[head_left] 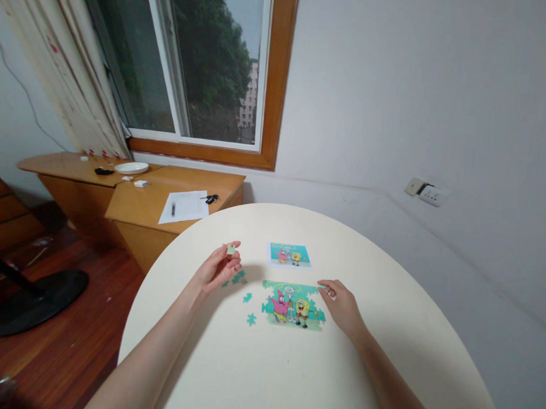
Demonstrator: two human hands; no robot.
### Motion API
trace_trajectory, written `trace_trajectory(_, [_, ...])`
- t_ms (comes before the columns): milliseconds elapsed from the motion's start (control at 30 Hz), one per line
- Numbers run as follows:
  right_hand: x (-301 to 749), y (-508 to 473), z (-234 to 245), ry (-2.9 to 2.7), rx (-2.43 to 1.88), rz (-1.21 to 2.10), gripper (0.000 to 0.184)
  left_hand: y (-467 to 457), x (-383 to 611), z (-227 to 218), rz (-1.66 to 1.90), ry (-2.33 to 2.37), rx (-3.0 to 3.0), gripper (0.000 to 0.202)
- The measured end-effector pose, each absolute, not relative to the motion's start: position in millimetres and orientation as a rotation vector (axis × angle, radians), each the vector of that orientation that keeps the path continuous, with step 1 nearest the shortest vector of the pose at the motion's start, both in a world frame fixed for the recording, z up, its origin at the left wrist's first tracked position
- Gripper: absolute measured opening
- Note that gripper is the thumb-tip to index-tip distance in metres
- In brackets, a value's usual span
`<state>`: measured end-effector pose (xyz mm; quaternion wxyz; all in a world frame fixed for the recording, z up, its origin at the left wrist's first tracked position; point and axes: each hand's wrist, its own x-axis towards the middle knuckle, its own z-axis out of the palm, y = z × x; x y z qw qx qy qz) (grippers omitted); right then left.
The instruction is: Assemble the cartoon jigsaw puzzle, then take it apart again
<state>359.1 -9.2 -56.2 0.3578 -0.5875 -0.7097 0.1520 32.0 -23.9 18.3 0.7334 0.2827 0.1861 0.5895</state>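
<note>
A partly assembled jigsaw puzzle (pixel 290 306) of cartoon figures lies on the round table, with jagged gaps at its left and right sides. Raised to the left of it, my left hand (pixel 219 268) pinches a small pale green puzzle piece (pixel 231 249) between thumb and fingers. My right hand (pixel 341 302) is at the puzzle's upper right corner, fingertips closed together on a small teal piece, mostly hidden by the fingers. Loose teal pieces, including one puzzle piece (pixel 251 319), lie left of the puzzle; several are partly behind my left hand.
A reference picture (pixel 290 255) of the same scene lies beyond the puzzle on the cream table (pixel 267 377). Behind to the left, a wooden desk (pixel 138 209) holds a sheet of paper (pixel 183 206), keys (pixel 213 199) and a white dish (pixel 131 168). A wall stands to the right.
</note>
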Motion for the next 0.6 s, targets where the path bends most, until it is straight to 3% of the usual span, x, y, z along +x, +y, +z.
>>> trace_trajectory(600, [359.4, -8.7, -56.7, -1.826, -1.511, 0.4, 0.023, -24.9, 31.2, 17.1, 1.281, 0.382, 0.681, 0.037])
